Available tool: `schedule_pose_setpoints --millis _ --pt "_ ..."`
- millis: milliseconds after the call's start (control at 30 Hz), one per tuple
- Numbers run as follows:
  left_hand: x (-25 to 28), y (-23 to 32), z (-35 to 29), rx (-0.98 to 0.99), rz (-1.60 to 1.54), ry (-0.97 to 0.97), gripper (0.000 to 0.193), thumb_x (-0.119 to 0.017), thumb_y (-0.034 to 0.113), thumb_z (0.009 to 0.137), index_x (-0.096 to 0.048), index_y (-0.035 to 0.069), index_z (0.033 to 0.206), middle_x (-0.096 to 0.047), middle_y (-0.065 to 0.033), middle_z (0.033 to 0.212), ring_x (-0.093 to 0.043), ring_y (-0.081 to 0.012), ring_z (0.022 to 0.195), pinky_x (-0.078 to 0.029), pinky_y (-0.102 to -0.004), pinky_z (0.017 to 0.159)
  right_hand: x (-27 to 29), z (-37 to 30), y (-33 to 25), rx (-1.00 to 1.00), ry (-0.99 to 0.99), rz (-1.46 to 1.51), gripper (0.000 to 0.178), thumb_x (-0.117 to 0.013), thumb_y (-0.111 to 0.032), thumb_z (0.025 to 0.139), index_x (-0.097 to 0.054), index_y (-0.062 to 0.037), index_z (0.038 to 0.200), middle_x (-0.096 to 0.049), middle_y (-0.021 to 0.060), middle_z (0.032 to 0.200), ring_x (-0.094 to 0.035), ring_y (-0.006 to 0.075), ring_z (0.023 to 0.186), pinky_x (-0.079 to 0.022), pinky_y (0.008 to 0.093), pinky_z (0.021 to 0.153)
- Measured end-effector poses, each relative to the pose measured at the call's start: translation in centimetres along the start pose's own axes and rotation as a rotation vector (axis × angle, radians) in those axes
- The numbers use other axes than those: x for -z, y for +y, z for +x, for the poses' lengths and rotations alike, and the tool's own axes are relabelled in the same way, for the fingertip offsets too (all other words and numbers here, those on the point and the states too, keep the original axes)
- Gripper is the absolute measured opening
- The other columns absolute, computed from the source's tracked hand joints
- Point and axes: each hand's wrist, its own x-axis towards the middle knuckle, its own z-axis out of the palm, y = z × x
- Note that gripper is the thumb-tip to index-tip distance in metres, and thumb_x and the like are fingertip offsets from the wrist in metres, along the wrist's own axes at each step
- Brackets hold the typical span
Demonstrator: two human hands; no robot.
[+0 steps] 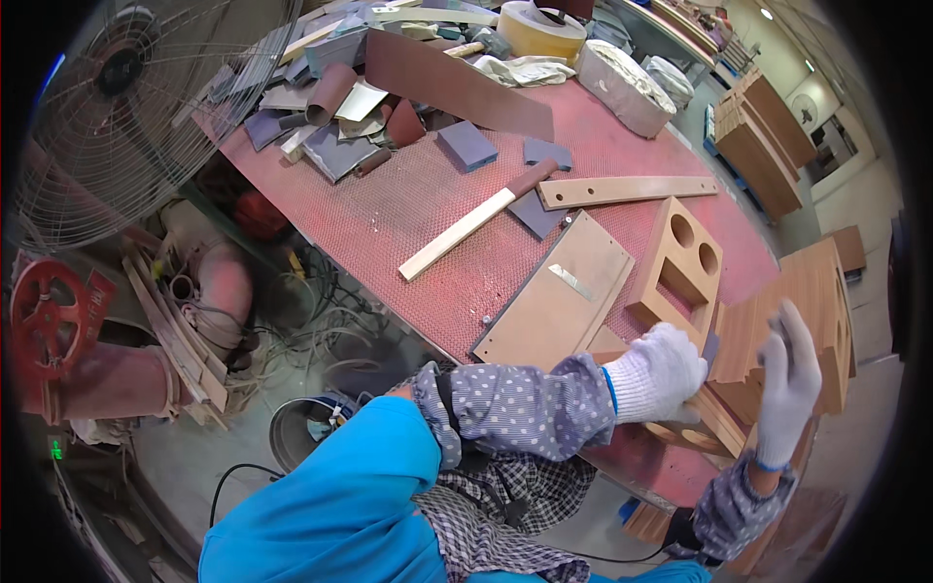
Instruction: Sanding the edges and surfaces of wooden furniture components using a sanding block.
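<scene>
My left hand (pixel 661 374), in a white knit glove, is curled closed at the near right edge of the red table. Whatever its fingers grip, if anything, is hidden from view. Just below it lies a wooden piece with holes (pixel 719 420), partly covered by the hand. Beyond it rests a wooden block (pixel 649 272) with two round holes and a rectangular cutout. My gloved right hand (pixel 789 379) is raised with fingers stretched out, in front of stacked wooden pieces (pixel 743 340). To the left of the block lies a flat wooden panel (pixel 554 301).
On the red table (pixel 340 214) lie a stick with brown abrasive wrapped on its end (pixel 457 233), a drilled wooden strip (pixel 632 191) and a blue-grey block (pixel 467 146). Sandpaper scraps (pixel 340 146) pile at the back left. A large fan (pixel 126 73) stands left.
</scene>
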Motion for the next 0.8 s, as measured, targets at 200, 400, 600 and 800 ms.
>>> schedule_pose_setpoints --millis 200,400,600,800 --pt "-1.4 0.0 0.2 0.040 0.026 -0.010 0.053 -0.073 0.061 0.092 -0.081 0.008 0.094 -0.077 -0.0067 0.088 -0.077 -0.0275 0.089 -0.056 -0.0409 0.074 -13.3 11.2 -8.8 0.410 -0.475 -0.262 0.041 -0.074 -0.019 0.099 -0.068 0.0008 0.133 -0.077 0.0208 0.111 -0.077 0.0306 0.099 -0.059 0.0390 0.090" --pt "-10.9 0.5 3.3 -0.236 -1.610 0.705 0.037 -0.069 0.037 0.099 -0.076 0.015 0.129 -0.075 -0.0101 0.125 -0.071 -0.0275 0.121 -0.055 -0.0438 0.102 -31.9 15.5 -16.1 0.479 -0.725 -0.663 0.050 -0.071 -0.044 0.097 -0.066 -0.0025 0.125 -0.075 0.0283 0.119 -0.072 0.0467 0.114 -0.057 0.0542 0.098" --pt "-10.9 0.9 1.1 -0.142 -0.563 0.074 0.039 -0.063 0.036 0.103 -0.071 0.014 0.134 -0.071 -0.0120 0.132 -0.067 -0.0273 0.126 -0.053 -0.0438 0.105 -44.1 13.5 -12.2 0.458 -0.765 -0.524 0.066 -0.075 -0.050 0.095 -0.060 -0.0037 0.140 -0.064 0.0292 0.139 -0.065 0.0476 0.129 -0.054 0.0527 0.108" --pt "-10.7 -0.4 -0.6 -0.152 -0.488 0.004 0.041 -0.056 0.035 0.107 -0.066 0.013 0.139 -0.067 -0.0138 0.139 -0.064 -0.0270 0.131 -0.052 -0.0437 0.108 -48.6 11.8 -7.1 0.565 -0.531 -0.515 0.060 -0.078 -0.043 0.090 -0.062 -0.0101 0.138 -0.070 0.0192 0.127 -0.070 0.0406 0.118 -0.055 0.0555 0.100"
